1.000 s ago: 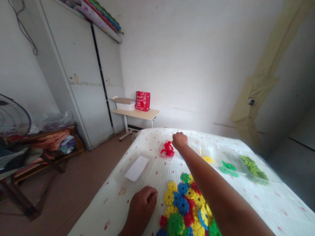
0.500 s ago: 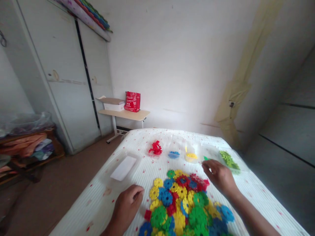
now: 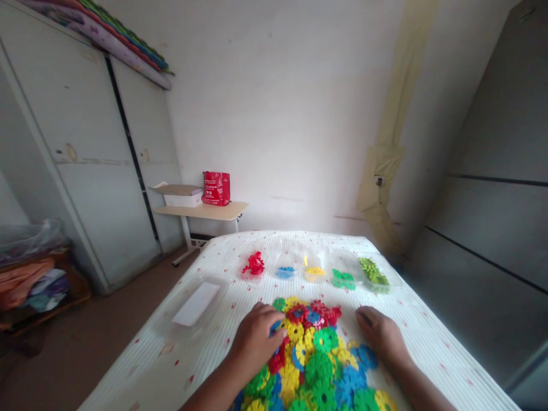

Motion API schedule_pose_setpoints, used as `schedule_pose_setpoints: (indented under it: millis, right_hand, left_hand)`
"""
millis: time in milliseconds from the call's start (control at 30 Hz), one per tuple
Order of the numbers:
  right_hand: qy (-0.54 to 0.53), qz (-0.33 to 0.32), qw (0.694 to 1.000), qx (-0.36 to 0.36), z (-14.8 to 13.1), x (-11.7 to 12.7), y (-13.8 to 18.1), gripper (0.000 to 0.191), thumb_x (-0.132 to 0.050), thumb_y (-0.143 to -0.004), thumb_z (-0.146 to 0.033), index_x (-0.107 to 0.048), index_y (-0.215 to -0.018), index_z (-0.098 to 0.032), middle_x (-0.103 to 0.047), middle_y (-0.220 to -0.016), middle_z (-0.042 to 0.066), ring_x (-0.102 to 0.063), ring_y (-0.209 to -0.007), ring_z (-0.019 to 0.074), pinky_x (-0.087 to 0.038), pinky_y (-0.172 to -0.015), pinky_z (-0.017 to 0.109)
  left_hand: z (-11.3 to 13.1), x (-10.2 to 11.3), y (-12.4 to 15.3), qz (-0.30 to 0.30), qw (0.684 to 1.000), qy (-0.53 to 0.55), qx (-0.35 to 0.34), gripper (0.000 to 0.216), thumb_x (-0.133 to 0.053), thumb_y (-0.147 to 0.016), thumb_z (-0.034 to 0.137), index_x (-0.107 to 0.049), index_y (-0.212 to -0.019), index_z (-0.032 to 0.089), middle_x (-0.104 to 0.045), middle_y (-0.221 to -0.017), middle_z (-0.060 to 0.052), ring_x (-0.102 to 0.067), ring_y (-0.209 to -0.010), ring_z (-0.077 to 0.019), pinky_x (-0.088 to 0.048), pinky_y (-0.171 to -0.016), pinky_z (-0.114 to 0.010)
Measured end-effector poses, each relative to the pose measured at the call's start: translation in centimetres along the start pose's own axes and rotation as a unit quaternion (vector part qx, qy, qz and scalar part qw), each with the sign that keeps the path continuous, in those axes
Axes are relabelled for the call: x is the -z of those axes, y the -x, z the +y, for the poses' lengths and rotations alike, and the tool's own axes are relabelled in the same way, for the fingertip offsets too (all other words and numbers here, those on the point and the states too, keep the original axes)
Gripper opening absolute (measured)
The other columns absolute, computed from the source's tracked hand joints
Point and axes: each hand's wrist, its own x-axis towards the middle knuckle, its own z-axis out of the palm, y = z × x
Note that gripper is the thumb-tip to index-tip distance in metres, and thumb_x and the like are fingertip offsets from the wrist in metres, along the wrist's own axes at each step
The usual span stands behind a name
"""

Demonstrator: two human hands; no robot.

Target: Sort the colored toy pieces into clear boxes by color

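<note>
A heap of flower-shaped plastic discs [image 3: 319, 365] in red, yellow, green and blue covers the near part of the table. My left hand [image 3: 257, 337] reaches over the heap's left side. Its thumb and fingers are apart around a blue disc [image 3: 276, 327], and no firm grip on it shows. Just right of the heap is my right hand [image 3: 383, 334], low over the cloth. Its fingers are loosely curled, with a gap beside the thumb and nothing visible in them. Beyond the heap, a clear container holds green pieces [image 3: 343, 279].
Behind the heap stand more clear containers, with red pieces [image 3: 254, 264], blue pieces [image 3: 285, 272], yellow pieces [image 3: 314, 272] and light green pieces [image 3: 372, 270]. A clear tray with a white sheet [image 3: 197, 304] lies left. A side table [image 3: 205, 210] carries a red bag [image 3: 216, 188].
My right hand has drawn back from the green container toward the heap's right side. My left hand has moved right, onto the heap. Green pieces show in the container, and the view has shifted.
</note>
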Motion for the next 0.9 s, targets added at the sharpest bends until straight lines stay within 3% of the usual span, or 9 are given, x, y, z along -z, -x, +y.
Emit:
schedule_pose_setpoints:
  millis: [133, 267, 433, 600, 733, 900]
  right_hand:
    - [0.006, -0.012, 1.000, 0.002, -0.4, 0.2, 0.2, 0.036, -0.031, -0.082, -0.039, -0.062, -0.078, -0.020, -0.068, -0.080, 0.006, -0.062, -0.074, 0.0191, -0.045, -0.066, 0.027]
    - [0.009, -0.011, 1.000, -0.002, -0.4, 0.3, 0.3, 0.036, -0.031, -0.082, -0.037, -0.063, -0.079, -0.020, -0.068, -0.081, 0.007, -0.062, -0.073, 0.0184, -0.044, -0.065, 0.026]
    - [0.011, -0.014, 1.000, -0.007, -0.2, 0.1, 0.2, 0.035, -0.032, -0.081, -0.036, -0.062, -0.078, -0.020, -0.067, -0.079, 0.005, -0.061, -0.070, 0.0173, -0.043, -0.062, 0.025]
    - [0.017, -0.014, 1.000, -0.010, -0.3, 0.0, 0.1, 0.035, -0.031, -0.082, -0.037, -0.062, -0.077, -0.020, -0.067, -0.079, 0.005, -0.060, -0.070, 0.0173, -0.042, -0.062, 0.025]
    - [0.017, -0.016, 1.000, -0.009, -0.1, 0.0, 0.1, 0.033, -0.032, -0.081, -0.035, -0.062, -0.077, -0.020, -0.067, -0.078, 0.005, -0.060, -0.070, 0.0169, -0.042, -0.062, 0.024]
    - [0.016, -0.019, 1.000, -0.002, 0.4, -0.4, 0.1, 0.035, -0.031, -0.082, -0.035, -0.062, -0.080, -0.020, -0.067, -0.079, 0.005, -0.061, -0.073, 0.0178, -0.043, -0.065, 0.025]
  left_hand:
    - [1.2, -3.0, -2.5, -0.050, 0.997, -0.066, -0.007, 0.023, -0.059, -0.067, 0.022, -0.068, -0.088, 0.021, -0.065, -0.089, -0.004, -0.053, -0.090, -0.0197, -0.041, -0.082, -0.029]
    - [1.1, -5.0, -3.5, -0.049, 0.993, -0.107, 0.014, 0.014, -0.053, -0.068, 0.014, -0.066, -0.072, 0.019, -0.062, -0.083, -0.004, -0.053, -0.088, -0.0177, -0.040, -0.080, -0.027]
    - [1.1, -4.4, -4.0, -0.022, 0.997, -0.063, 0.042, 0.011, -0.055, -0.069, 0.016, -0.063, -0.075, 0.019, -0.060, -0.085, -0.003, -0.054, -0.086, -0.0150, -0.041, -0.077, -0.024]
    - [3.2, -3.8, -5.9, 0.015, 0.999, -0.028, -0.010, 0.016, -0.053, -0.074, 0.018, -0.064, -0.086, 0.019, -0.059, -0.092, -0.003, -0.054, -0.091, -0.0149, -0.041, -0.082, -0.024]
    - [5.3, -5.1, -7.3, -0.030, 0.997, -0.064, -0.034, 0.022, -0.050, -0.076, 0.022, -0.065, -0.093, 0.021, -0.060, -0.094, -0.005, -0.053, -0.093, -0.0165, -0.041, -0.083, -0.026]
    - [6.2, -6.9, -7.3, -0.083, 0.987, -0.133, -0.022, 0.022, -0.056, -0.071, 0.035, -0.068, -0.082, 0.019, -0.062, -0.088, -0.008, -0.053, -0.090, -0.0233, -0.042, -0.078, -0.033]
